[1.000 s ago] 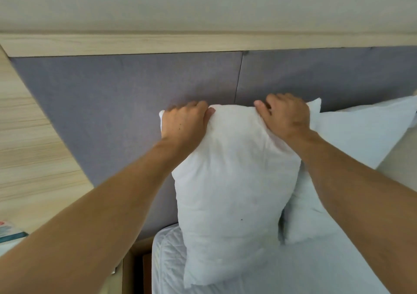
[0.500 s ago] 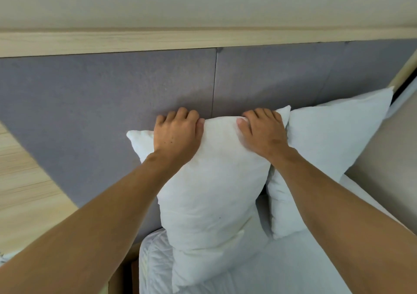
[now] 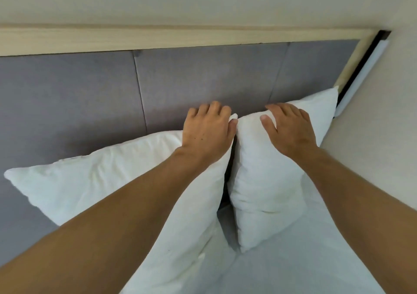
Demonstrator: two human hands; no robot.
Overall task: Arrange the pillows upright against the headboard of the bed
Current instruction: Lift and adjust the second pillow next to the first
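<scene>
Grey padded fabric panels of the headboard (image 3: 203, 77), capped by a pale wooden rail (image 3: 158, 40), fill the background, with cream wall above and a white bed sheet (image 3: 282, 260) below.

My left hand (image 3: 206, 130) lies on the top inner corner of the left soft white pillow (image 3: 108, 181): fingers curled over the top edge against the headboard, thumb pressing the corner, so that grip is closed loosely on the fabric. My right hand (image 3: 291, 129) rests flat on the upper part of the right soft white pillow (image 3: 264, 181), fingers spread and thumb out, pressing rather than pinching. Whether its fingertips hook behind the top edge I cannot tell.

Outward from the hands, both pillows stand against the headboard side by side, their top corners nearly touching between my thumbs, with a dark narrow gap opening lower down. The left one leans, its far corner sagging low to the left; the right one stands straighter, reaching toward the wall-mounted white light strip (image 3: 361, 75).

I judge these pillows light, limp and easily dented; they will slump unless seated firmly. Taking them by the top corners and patting the filling downward should keep them upright, and the left one looks to need squaring.
</scene>
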